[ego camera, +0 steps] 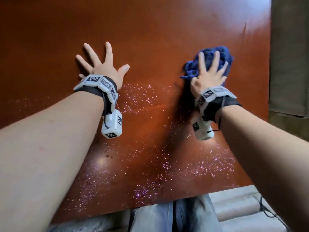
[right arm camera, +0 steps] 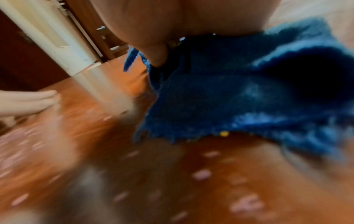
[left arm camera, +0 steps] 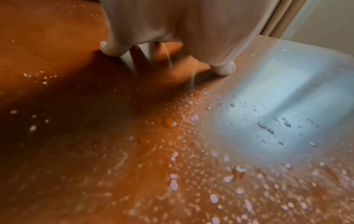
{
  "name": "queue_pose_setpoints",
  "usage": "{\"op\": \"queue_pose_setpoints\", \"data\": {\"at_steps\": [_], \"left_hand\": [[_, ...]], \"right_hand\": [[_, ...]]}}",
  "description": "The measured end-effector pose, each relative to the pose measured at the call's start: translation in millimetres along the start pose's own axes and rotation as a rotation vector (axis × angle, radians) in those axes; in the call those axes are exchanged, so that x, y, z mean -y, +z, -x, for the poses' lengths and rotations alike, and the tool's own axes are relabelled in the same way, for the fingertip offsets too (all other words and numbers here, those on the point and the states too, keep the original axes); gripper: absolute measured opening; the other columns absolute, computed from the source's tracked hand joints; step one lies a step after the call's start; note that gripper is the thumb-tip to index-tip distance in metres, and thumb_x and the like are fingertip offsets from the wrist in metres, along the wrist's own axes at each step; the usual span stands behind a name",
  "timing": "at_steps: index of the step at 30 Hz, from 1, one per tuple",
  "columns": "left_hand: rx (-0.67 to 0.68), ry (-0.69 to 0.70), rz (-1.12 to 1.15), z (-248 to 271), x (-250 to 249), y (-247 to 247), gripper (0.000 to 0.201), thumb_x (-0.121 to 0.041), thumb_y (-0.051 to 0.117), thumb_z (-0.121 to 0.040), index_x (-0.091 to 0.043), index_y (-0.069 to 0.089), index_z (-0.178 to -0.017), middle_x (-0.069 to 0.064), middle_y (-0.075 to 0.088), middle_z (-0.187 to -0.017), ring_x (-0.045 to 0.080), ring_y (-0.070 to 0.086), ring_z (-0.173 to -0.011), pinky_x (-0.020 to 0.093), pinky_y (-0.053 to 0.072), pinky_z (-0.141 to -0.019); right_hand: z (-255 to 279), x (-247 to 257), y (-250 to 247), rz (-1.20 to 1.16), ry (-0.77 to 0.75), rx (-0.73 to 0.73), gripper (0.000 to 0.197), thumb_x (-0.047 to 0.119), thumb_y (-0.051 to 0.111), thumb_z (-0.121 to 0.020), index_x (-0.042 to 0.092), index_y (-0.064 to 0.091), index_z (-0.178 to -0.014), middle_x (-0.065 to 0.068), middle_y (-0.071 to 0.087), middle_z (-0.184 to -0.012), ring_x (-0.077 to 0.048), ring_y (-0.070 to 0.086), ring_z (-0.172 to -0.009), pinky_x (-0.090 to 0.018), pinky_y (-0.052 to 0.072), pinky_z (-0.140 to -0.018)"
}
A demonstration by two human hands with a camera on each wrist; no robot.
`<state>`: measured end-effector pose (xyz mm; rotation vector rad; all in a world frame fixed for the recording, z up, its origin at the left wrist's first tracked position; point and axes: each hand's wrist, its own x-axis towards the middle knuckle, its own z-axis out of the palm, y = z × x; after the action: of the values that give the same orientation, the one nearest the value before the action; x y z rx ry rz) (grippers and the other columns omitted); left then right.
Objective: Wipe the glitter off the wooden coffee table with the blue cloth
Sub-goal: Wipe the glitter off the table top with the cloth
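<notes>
The reddish-brown wooden coffee table point(ego camera: 150, 30) fills the head view. Pink glitter point(ego camera: 142, 97) lies scattered over its near half, thickest by the front edge point(ego camera: 143, 193). My right hand point(ego camera: 209, 72) lies spread on top of the bunched blue cloth point(ego camera: 220, 54) and presses it onto the wood at the right. In the right wrist view the blue cloth point(right arm camera: 239, 94) sits under my palm, with blurred glitter point(right arm camera: 203, 174) in front of it. My left hand point(ego camera: 100, 62) rests flat on the table with its fingers fanned out, holding nothing. The left wrist view shows its fingertips point(left arm camera: 224, 68) on the wood.
The table's right edge point(ego camera: 269, 64) borders a beige curtain or upholstery point(ego camera: 289, 56). My knees in grey trousers point(ego camera: 167, 216) sit at the table's front edge, with a pale ribbed rug point(ego camera: 242, 205) and a black cable point(ego camera: 265, 210) to the right.
</notes>
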<state>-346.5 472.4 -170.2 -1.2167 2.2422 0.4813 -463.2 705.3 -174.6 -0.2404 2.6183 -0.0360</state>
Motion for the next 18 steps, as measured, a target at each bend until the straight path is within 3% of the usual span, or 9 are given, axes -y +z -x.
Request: {"op": "queue_pose_setpoints", "data": {"at_steps": [3, 6, 9, 12, 15, 18], "left_hand": [[0.012, 0.000, 0.010, 2, 0, -2, 0.079, -0.064, 0.044, -0.091, -0.045, -0.004, -0.150, 0.008, -0.025, -0.158, 0.042, -0.018, -0.144, 0.068, 0.012, -0.109], [0.022, 0.007, 0.026, 3, -1, -3, 0.079, -0.063, 0.044, -0.091, -0.044, -0.004, -0.150, 0.009, -0.025, -0.158, 0.041, -0.018, -0.144, 0.068, 0.011, -0.109], [0.025, 0.011, 0.031, 4, -1, -6, 0.078, -0.063, 0.044, -0.091, -0.044, -0.003, -0.151, 0.009, -0.025, -0.158, 0.041, -0.018, -0.144, 0.067, 0.011, -0.109], [0.025, 0.022, 0.035, 3, 0, -6, 0.078, -0.062, 0.045, -0.091, -0.044, -0.002, -0.151, 0.008, -0.024, -0.158, 0.041, -0.018, -0.144, 0.066, 0.011, -0.110], [0.019, 0.030, 0.031, 1, 7, -5, 0.075, -0.060, 0.045, -0.092, -0.045, -0.001, -0.150, 0.004, -0.022, -0.159, 0.039, -0.016, -0.145, 0.065, 0.014, -0.111], [-0.001, 0.094, -0.017, -5, 25, -6, 0.071, -0.057, 0.044, -0.094, -0.044, 0.003, -0.151, -0.001, -0.017, -0.161, 0.036, -0.010, -0.147, 0.062, 0.016, -0.113]], "right_hand": [[30, 41, 21, 0.047, -0.235, 0.035, 0.082, 0.028, 0.056, -0.080, 0.041, 0.011, -0.147, -0.003, -0.008, -0.158, -0.043, -0.010, -0.141, -0.060, 0.010, -0.110], [87, 38, 47, 0.074, -0.412, 0.171, 0.076, 0.027, 0.051, -0.082, 0.041, 0.013, -0.147, -0.001, -0.009, -0.158, -0.041, -0.013, -0.141, -0.058, 0.003, -0.111], [104, -5, 49, 0.039, -0.386, 0.171, 0.077, 0.024, 0.045, -0.072, 0.036, 0.026, -0.146, -0.003, 0.004, -0.159, -0.042, -0.002, -0.142, -0.061, 0.013, -0.110], [67, -17, 31, 0.050, -0.216, 0.082, 0.074, 0.020, 0.049, -0.080, 0.033, 0.023, -0.147, -0.007, 0.002, -0.158, -0.043, -0.001, -0.142, -0.060, 0.017, -0.109], [27, 23, 15, 0.055, -0.071, 0.035, 0.078, 0.025, 0.054, -0.083, 0.038, 0.013, -0.148, -0.006, -0.009, -0.158, -0.044, -0.006, -0.141, -0.056, 0.016, -0.110], [37, 74, 28, 0.063, -0.240, 0.034, 0.079, 0.027, 0.055, -0.081, 0.041, 0.014, -0.147, -0.006, -0.010, -0.158, -0.046, -0.009, -0.140, -0.058, 0.013, -0.110]]}}
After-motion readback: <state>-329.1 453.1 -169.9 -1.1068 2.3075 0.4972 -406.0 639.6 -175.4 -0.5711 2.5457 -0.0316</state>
